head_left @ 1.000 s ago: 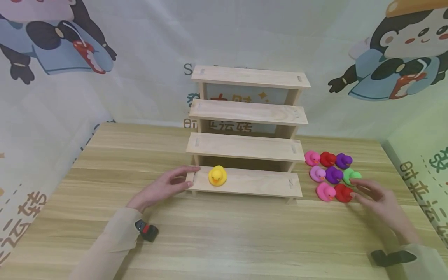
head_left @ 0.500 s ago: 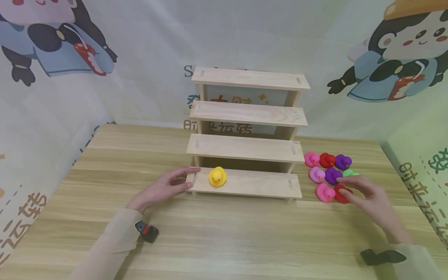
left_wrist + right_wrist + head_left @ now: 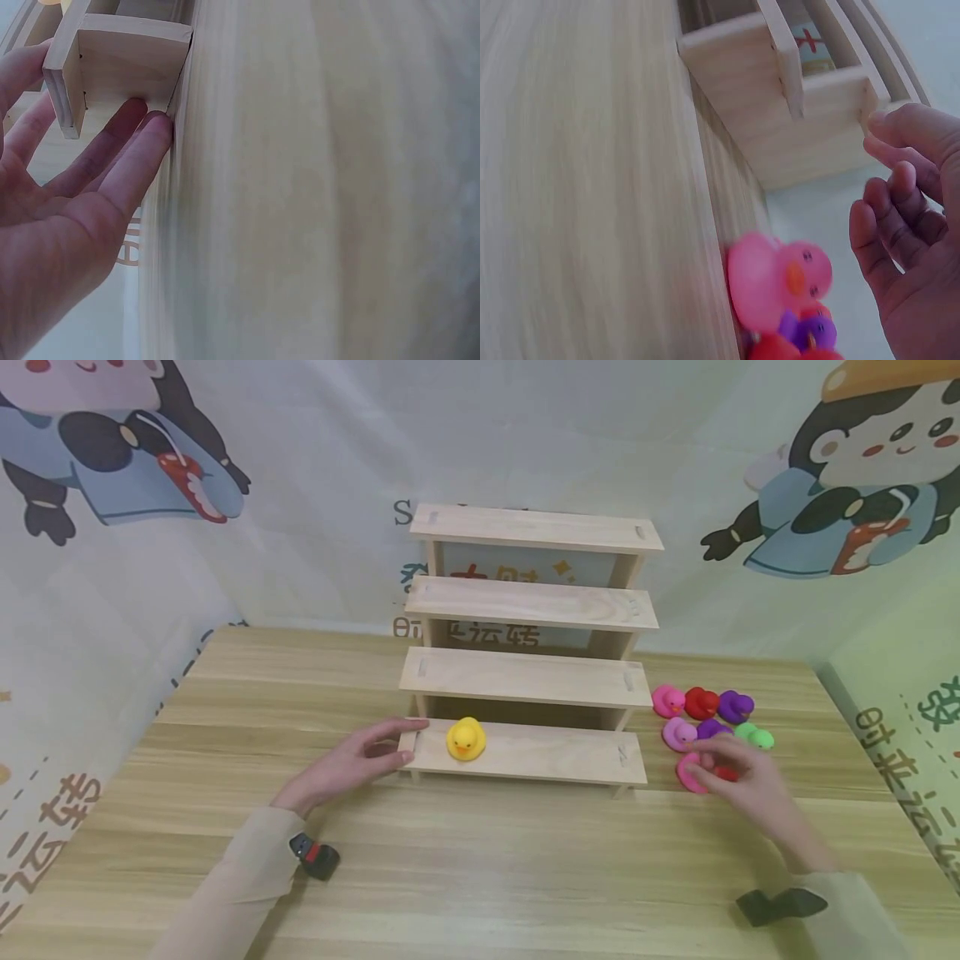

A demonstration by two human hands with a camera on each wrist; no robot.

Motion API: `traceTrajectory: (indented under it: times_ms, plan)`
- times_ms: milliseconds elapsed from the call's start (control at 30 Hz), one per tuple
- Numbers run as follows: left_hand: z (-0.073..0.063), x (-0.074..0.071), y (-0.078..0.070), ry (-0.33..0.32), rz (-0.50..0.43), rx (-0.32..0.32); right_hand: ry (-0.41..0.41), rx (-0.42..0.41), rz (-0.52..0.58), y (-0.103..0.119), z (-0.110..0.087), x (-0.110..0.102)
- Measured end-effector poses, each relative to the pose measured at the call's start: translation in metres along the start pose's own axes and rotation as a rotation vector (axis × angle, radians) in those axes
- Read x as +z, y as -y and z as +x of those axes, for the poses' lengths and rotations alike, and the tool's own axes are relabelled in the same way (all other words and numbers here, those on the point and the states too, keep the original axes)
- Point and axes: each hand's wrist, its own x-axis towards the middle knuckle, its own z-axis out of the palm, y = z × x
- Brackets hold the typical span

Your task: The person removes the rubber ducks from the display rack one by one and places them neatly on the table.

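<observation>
My left hand (image 3: 356, 756) lies at the left end of a four-tier wooden display shelf (image 3: 570, 756), touching its lowest board. In the left wrist view, its long fingers (image 3: 127, 161) extend beneath the board's overhang by the side panel (image 3: 131, 67). On that lowest board sits a yellow rubber duck (image 3: 466, 740). Above the duck group hangs my right hand (image 3: 750, 785), holding nothing, fingers loosely bent. Its thumb and index overlap the front pink rubber duck (image 3: 688, 774) in the head view. It partly hides a red duck (image 3: 726, 773) and a purple duck (image 3: 711, 729).
More rubber ducks stand right of the shelf: a pink one (image 3: 668, 701), a red one (image 3: 702, 702), a purple one (image 3: 736, 706), a light-pink one (image 3: 679, 734) and a green one (image 3: 754, 737). A printed cloth (image 3: 322, 485) hangs behind the wooden table (image 3: 480, 877).
My right hand has moved left across the front ducks, from beside the red and green ones to the front pink one. My left hand and the yellow duck stay put.
</observation>
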Motion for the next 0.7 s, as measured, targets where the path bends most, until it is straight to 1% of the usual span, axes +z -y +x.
traceTrajectory:
  times_ms: [133, 267, 333, 467, 533, 700]
  plan:
    - [0.0, 0.0, 0.0, 0.001, -0.003, -0.003, 0.011, 0.011, 0.037, 0.003, 0.004, 0.011]
    - [0.0, 0.0, -0.001, 0.0, -0.007, -0.007, 0.024, -0.004, 0.08, 0.007, 0.01, 0.021]
    - [0.0, 0.0, -0.001, -0.001, -0.01, -0.01, 0.036, 0.01, 0.091, 0.009, 0.013, 0.026]
    - [0.0, 0.0, -0.001, -0.001, -0.016, -0.007, 0.063, 0.035, 0.076, 0.014, 0.018, 0.034]
    - [0.0, 0.0, -0.001, 0.0, -0.028, -0.008, 0.069, 0.026, 0.076, 0.016, 0.021, 0.038]
    - [0.0, 0.0, 0.001, 0.0, -0.045, -0.02, 0.086, -0.008, 0.132, 0.022, 0.026, 0.05]
